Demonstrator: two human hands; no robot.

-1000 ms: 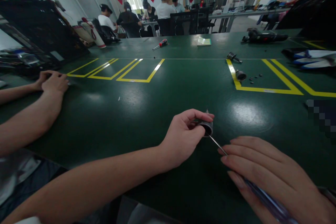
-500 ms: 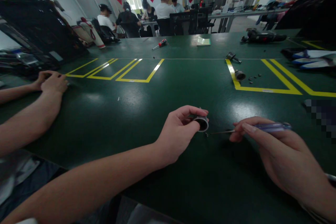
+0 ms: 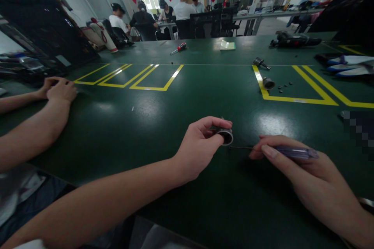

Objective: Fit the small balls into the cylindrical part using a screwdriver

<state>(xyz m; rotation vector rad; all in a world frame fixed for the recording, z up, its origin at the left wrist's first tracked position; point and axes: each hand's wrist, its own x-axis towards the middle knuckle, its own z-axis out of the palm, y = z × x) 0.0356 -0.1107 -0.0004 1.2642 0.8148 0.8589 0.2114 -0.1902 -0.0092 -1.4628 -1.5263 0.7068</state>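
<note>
My left hand [image 3: 198,144] is closed on a round, hollow metal housing [image 3: 227,138], its open end facing me, thumb and fingers gripping the rim. In my right hand [image 3: 292,167] is a screwdriver with a clear purplish handle [image 3: 296,152], held like a pen between thumb and fingers. Its thin shaft [image 3: 242,148] points left and the tip lies just below and beside the housing. At the tip is a tiny dark piece, too small to make out. The green table top [image 3: 163,124] lies under both hands.
Inside the right yellow tape outline [image 3: 300,101] lie a metal cup-shaped part [image 3: 268,83] and several small bits. Behind them are a shafted metal part [image 3: 261,63], a power tool [image 3: 295,39], a red screwdriver [image 3: 179,48] and a notepad [image 3: 227,45]. A co-worker's hands [image 3: 60,91] rest at left.
My right hand has shifted slightly left and down with the screwdriver, whose handle now sits lower. My left hand holds the metal housing almost unmoved.
</note>
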